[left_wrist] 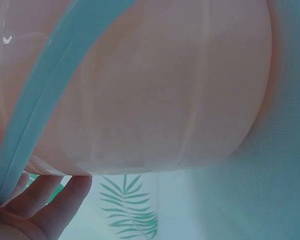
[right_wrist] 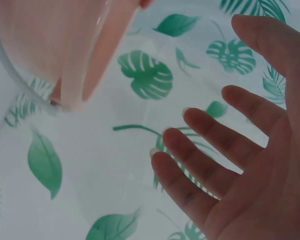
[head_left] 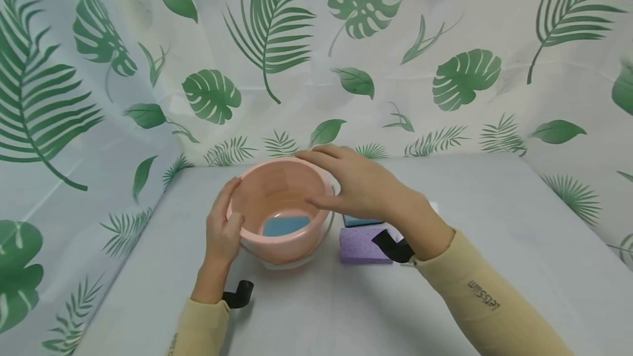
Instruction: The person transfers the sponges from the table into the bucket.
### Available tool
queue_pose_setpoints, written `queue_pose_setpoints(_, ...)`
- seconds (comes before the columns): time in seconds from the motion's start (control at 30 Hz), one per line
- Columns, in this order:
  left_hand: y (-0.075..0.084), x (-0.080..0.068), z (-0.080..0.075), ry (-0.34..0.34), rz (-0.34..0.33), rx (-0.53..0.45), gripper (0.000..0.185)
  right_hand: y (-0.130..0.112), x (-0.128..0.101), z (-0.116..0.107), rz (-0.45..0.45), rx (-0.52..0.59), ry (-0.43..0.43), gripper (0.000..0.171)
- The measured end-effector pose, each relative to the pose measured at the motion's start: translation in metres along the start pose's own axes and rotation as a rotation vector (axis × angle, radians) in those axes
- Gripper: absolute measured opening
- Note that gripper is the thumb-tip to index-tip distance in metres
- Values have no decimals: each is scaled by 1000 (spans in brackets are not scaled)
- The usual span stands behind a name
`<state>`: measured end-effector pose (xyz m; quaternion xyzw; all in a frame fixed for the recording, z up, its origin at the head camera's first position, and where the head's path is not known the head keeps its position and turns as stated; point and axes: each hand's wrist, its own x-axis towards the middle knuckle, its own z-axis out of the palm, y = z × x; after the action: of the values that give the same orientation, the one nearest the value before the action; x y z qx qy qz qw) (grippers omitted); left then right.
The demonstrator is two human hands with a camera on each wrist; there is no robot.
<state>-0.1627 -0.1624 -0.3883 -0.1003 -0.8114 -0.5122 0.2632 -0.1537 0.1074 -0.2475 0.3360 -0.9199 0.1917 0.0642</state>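
A pink bucket (head_left: 283,239) stands on the table, its mouth tipped a little toward me in the head view. At the bottom inside lies a flat blue piece (head_left: 286,226). My left hand (head_left: 223,229) grips the left rim, thumb on the near side; the left wrist view shows its fingers (left_wrist: 65,205) against the bucket beside the pale strap-like handle (left_wrist: 45,90). My right hand (head_left: 358,180) hovers over the right rim with fingers extended and nothing in it. In the right wrist view, its fingers (right_wrist: 200,160) are spread, apart from the bucket wall (right_wrist: 35,45).
Right of the bucket lies a purple sponge (head_left: 365,245), with a blue dark-edged piece (head_left: 361,221) behind it. White items (head_left: 434,206) beside them are mostly hidden by my right forearm. Leaf-patterned curtains (head_left: 306,81) close off the back and both sides of the white-covered table (head_left: 306,312).
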Motion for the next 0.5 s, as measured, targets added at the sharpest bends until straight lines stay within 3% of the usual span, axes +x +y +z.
queue_pose_setpoints(0.3,0,0,0,5,-1,7,66,11,-28,-4,-47,1,144,69)
queue_pose_setpoints(0.5,0,0,1,7,2,-4,66,20,-48,0,3,20,192,66)
